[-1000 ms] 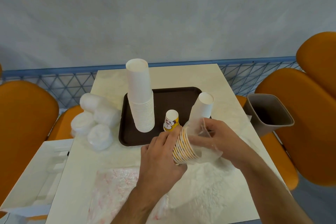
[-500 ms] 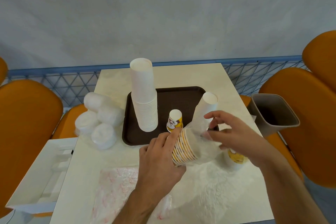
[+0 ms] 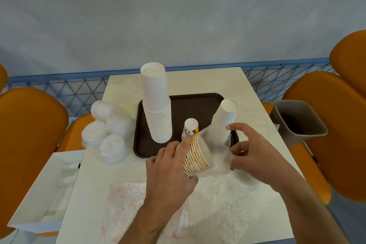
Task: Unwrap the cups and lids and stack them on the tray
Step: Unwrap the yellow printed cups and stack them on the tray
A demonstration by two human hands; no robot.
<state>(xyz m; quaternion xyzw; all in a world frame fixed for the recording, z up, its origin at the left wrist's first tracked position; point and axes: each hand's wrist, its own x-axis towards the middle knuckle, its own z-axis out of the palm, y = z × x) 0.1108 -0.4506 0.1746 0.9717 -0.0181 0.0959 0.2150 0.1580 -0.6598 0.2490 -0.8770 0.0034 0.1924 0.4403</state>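
Plastic wrap (image 3: 218,157), pinched again by the right hand (image 3: 250,153), peels off the striped cups (image 3: 195,157) the left hand (image 3: 170,170) still grips near the tray (image 3: 198,105)'s front edge.

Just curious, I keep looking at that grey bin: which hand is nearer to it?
The right hand. It sits just left of the grey bin, pulling plastic wrap. The left hand grips the striped cups, farther from the bin.

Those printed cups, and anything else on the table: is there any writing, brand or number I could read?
No text can be read.
Small printed cup on the tray: a picture print, too blurred to read.
Striped cup stack held by the left hand: stripes only.
Plastic bag: faint red marks, unreadable.
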